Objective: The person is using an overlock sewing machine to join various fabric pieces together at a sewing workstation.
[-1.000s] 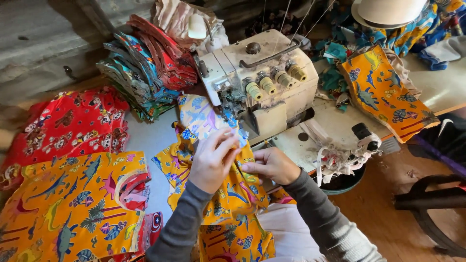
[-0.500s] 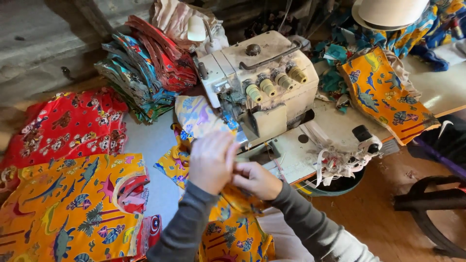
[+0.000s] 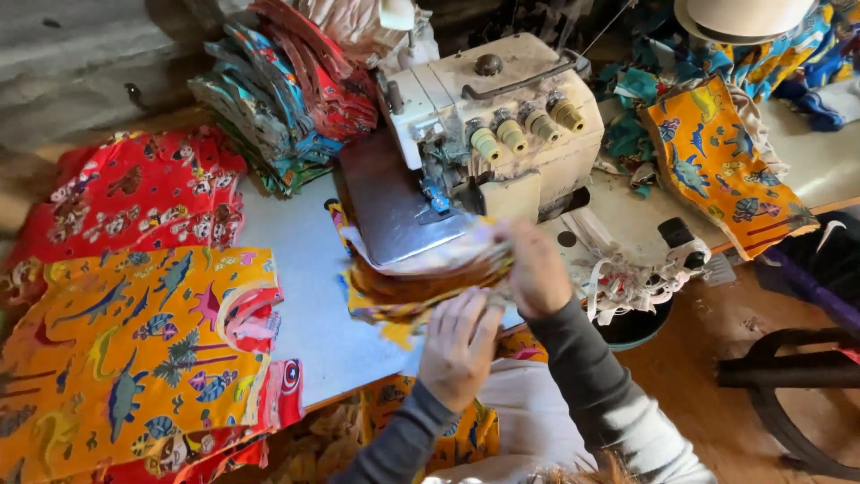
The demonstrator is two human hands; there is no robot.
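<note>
Right now I have both hands on a bundle of yellow printed fabric that lies across the front edge of the surface, just before the sewing machine. My right hand is closed on the bundle's right end, fingers wrapped over the folded layers close to the machine's metal plate. My left hand is below it, nearer to me, curled against the lower edge of the same bundle; the motion blur keeps me from telling exactly how firmly it grips, but it is clenched on cloth rather than released. The bundle is a stack of several folded layers, yellow and orange with some pale lining showing on top, and part of it hangs over the edge toward my lap.

To my left, flat on the surface, lies an orange dinosaur-print piece, and beyond it a red printed piece. Behind those, against the wall, stands a stack of folded fabrics in blue, green and red, touching the machine's left side. On the right of the machine another orange printed piece drapes over the surface, with a tangle of white thread scraps near the edge. A pale hat sits at the far right.
</note>
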